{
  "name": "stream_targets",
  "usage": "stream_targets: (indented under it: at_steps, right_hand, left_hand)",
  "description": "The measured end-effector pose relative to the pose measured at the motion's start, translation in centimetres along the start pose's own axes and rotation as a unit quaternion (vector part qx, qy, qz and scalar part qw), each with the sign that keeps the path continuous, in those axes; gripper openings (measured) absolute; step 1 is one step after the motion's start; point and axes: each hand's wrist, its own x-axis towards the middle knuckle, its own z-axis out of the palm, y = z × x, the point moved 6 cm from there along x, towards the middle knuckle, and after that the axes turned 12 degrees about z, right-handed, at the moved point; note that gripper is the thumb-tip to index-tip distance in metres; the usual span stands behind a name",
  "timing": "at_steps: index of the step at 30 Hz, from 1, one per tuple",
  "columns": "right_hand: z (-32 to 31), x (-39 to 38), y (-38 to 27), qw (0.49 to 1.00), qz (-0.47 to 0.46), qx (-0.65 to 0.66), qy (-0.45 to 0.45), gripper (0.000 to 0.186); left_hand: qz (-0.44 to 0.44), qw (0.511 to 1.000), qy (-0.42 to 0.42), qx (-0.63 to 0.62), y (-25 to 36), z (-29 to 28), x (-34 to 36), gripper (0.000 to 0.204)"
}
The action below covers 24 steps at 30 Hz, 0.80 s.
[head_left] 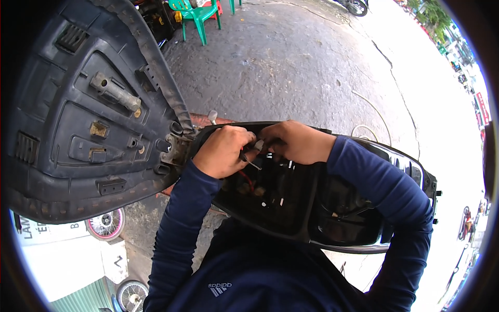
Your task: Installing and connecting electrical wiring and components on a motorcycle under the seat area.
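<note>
My left hand [223,151] and my right hand [296,143] meet over the open under-seat compartment [296,221] of a scooter or motorcycle. The fingers of both are closed at a small whitish piece [259,144] that looks like a wire connector; they partly cover it. A thin pale wire [253,164] hangs below my left fingers. Deeper in the dark compartment a red wire [247,179] shows. To the left, the black seat [78,179] is tipped up on its hinge [176,150], with its ribbed underside facing me.
The glossy black tail section [348,229] extends right under my right forearm. Beyond the bike lies rough grey pavement [275,67], with a loose pale hose [382,117]. A green plastic chair [196,18] stands at the far side. A pink-rimmed wheel [105,224] and another wheel [132,296] are at lower left.
</note>
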Motion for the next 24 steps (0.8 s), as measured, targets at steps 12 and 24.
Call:
stream_targets:
  at_steps: [12,24]
  right_hand:
    - [-0.7,-0.5,-1.5,0.994,-0.067,-0.061,0.057,0.024]
    - [0.2,-2.1,-4.1,0.939,-0.157,-0.272,0.137,0.028]
  left_hand:
    - [0.028,0.996,0.029,-0.085,-0.1,0.0,-0.1,0.025]
    - [-0.111,0.990,0.078,0.034,2.7,-2.3,-4.5,0.022]
